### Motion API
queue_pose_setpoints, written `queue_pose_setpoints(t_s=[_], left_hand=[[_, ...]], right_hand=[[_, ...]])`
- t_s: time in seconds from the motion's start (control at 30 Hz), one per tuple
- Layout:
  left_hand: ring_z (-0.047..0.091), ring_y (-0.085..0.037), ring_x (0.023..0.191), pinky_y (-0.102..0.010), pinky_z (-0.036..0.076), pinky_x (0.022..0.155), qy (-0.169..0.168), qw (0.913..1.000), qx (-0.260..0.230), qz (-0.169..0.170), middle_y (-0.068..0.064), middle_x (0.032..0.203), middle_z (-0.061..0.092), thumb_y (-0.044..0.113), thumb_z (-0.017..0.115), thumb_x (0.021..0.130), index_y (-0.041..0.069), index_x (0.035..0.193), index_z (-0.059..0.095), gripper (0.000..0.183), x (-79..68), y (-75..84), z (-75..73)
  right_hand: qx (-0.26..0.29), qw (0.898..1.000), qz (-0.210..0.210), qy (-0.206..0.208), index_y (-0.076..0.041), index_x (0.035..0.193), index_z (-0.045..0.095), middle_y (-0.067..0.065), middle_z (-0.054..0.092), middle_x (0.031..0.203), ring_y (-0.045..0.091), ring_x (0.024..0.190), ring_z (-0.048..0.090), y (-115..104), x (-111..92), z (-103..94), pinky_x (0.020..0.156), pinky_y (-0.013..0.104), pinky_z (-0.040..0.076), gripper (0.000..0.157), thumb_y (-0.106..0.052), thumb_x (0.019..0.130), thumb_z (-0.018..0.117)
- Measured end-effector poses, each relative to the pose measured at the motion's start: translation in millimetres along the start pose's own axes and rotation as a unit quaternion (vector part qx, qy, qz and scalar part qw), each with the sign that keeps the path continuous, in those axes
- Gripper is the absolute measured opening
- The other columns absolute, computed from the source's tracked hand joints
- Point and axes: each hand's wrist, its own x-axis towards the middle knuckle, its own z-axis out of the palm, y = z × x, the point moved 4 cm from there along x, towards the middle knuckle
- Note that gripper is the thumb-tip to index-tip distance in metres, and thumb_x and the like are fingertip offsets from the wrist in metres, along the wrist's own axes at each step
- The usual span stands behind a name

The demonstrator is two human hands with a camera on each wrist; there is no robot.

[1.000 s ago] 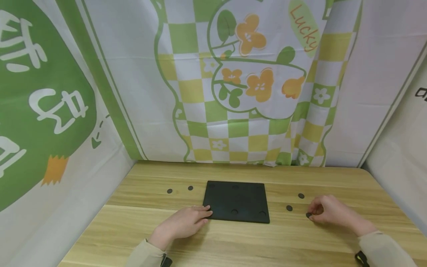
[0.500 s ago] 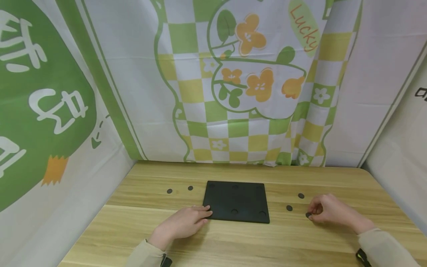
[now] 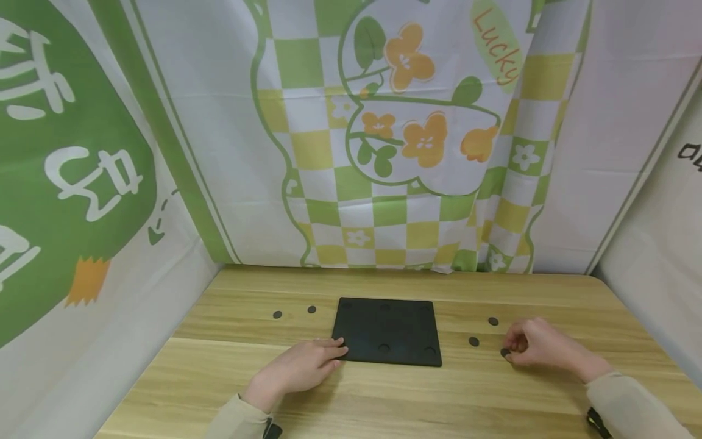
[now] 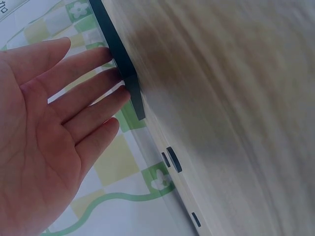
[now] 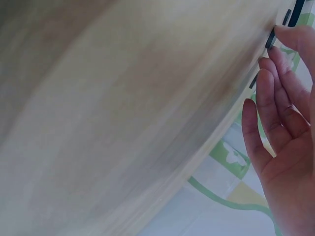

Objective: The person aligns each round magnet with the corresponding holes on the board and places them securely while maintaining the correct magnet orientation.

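Observation:
A flat black rectangular board (image 3: pixel 386 326) lies mid-table, with shallow round marks on its surface. The fingertips of my left hand (image 3: pixel 301 366) rest on its near left corner, fingers nearly straight. In the left wrist view the same hand (image 4: pixel 59 123) touches the board's edge (image 4: pixel 123 64). To the right, my right hand (image 3: pixel 540 347) pinches a small black disc (image 3: pixel 505 353) between thumb and fingertips, at the tabletop. The right wrist view has this disc (image 5: pixel 270 38) between the thumb and a finger. Two more discs lie close by, one nearer the board (image 3: pixel 474 342), one farther back (image 3: pixel 493 321).
Left of the board, two black discs, one outer (image 3: pixel 277 314) and one inner (image 3: pixel 311 310), lie on the wooden table (image 3: pixel 384 402). A green and white patterned cloth (image 3: pixel 406 231) hangs along the back edge. Further cloth walls stand at the left and right.
The view has shifted very slightly. Both hands, the board and the discs keep their places on the table.

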Motion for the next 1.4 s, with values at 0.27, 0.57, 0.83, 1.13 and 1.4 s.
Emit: queue_pose_setpoints(t_s=[0.27,0.57,0.83,1.13,1.4], left_hand=[[0.049,-0.027,0.129,-0.046,0.043,0.105,-0.001,1.0,0.0,0.003,-0.008,0.142,0.049,0.025,0.047,0.1,0.013,0.134,0.056,0.037,0.5,-1.1,1.6],[0.048,-0.028,0.13,-0.046,0.042,0.105,0.0,1.0,-0.001,0.003,-0.008,0.143,0.048,0.025,0.046,0.1,0.012,0.134,0.056,0.038,0.1,-0.3,1.3],[0.048,-0.028,0.13,-0.047,0.042,0.105,-0.005,1.0,-0.004,0.0,-0.008,0.143,0.048,0.025,0.047,0.1,0.012,0.134,0.056,0.037,-0.2,-0.1,1.3],[0.047,-0.028,0.131,-0.047,0.041,0.106,-0.006,1.0,-0.006,-0.001,-0.008,0.143,0.048,0.026,0.046,0.1,0.012,0.135,0.055,0.038,-0.8,-0.4,1.7],[0.047,-0.028,0.131,-0.047,0.041,0.106,-0.007,1.0,-0.006,0.0,-0.008,0.143,0.048,0.026,0.046,0.1,0.012,0.134,0.055,0.038,-0.2,-0.7,1.9]], right_hand=[[-0.006,1.0,-0.015,0.007,-0.022,0.075,0.065,-0.014,0.059,0.074,-0.006,0.064,0.052,1.6,-1.6,0.5,0.051,0.015,0.047,0.018,-0.019,0.069,0.082],[-0.022,0.999,-0.032,0.02,-0.024,0.074,0.064,-0.015,0.056,0.074,-0.008,0.063,0.049,2.6,-2.8,0.5,0.05,0.014,0.045,0.019,-0.019,0.068,0.082],[-0.027,0.999,-0.033,0.029,-0.024,0.073,0.064,-0.017,0.056,0.073,-0.008,0.063,0.049,3.9,-2.7,2.0,0.05,0.013,0.045,0.02,-0.017,0.066,0.082],[-0.035,0.998,-0.039,0.044,-0.025,0.072,0.063,-0.018,0.055,0.072,-0.009,0.062,0.048,4.3,-4.6,4.1,0.05,0.012,0.044,0.023,-0.018,0.064,0.083],[-0.03,0.997,-0.045,0.046,-0.026,0.073,0.063,-0.019,0.056,0.073,-0.008,0.063,0.049,5.4,-5.2,6.9,0.052,0.013,0.045,0.023,-0.019,0.065,0.083]])
